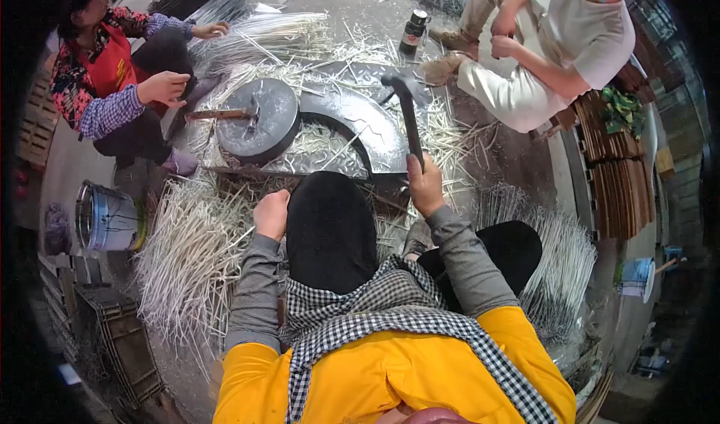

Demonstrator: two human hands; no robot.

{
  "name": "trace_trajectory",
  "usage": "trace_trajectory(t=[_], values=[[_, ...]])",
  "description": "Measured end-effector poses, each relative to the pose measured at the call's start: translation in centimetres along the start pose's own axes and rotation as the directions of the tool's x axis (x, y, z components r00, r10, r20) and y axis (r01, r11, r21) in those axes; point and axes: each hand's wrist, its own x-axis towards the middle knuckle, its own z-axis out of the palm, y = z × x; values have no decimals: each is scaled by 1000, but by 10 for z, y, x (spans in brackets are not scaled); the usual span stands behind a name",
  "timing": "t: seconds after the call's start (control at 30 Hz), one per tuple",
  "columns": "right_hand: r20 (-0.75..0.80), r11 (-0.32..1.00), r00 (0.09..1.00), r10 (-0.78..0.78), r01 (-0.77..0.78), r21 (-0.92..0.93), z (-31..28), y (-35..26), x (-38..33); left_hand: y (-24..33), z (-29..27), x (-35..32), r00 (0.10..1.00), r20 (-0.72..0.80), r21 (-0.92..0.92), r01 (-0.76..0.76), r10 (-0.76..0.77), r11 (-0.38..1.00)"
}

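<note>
Far left of the floor: a metal bucket point(107, 218) lying on its side, its contents not readable. Below it, dark slatted crates point(124, 341) stacked at the lower-left edge.

Upper left: a seated person in a red apron point(112, 67), one hand on a bundle of pale sticks point(259, 34), the other held near a round grey disc point(262, 116). A wooden-handled tool point(221, 114) lies across the disc's left side. The disc sits on a sheet of metal point(360, 120) with a curved raised edge, littered with short pale sticks.

Left of centre: a big loose heap of thin whitish sticks point(191, 251) spread on the floor, fanning down toward the lower-left. The left hand point(271, 214) is closed in a fist at the heap's right edge, beside the person's dark knee point(330, 229); what it grips, if anything, cannot be told.

Centre right: the right hand point(425, 187) is clamped around the handle of a hammer point(409, 116), handle nearly upright, dark head raised over the metal sheet. Hands well apart, the knee between them.

Top centre: a dark bottle point(412, 32) standing upright on the floor.

Right: another heap of pale sticks point(559, 263) beside the person's other leg. Upper right: a second seated person in a white shirt point(592, 37). Far right: stacked brown slats point(615, 169).
</note>
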Motion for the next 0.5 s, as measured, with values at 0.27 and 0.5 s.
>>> trace_trajectory(t=[0.27, 0.5], values=[[179, 965, 953, 245, -223, -136, -8, 27, 5, 12, -14, 5, 1000, -11, 30, -15, 16, 999], [84, 954, 991, 101, -72, -291, 2, 90, 2, 21, -16, 10, 999, 9, 48, -40, 39, 998]])
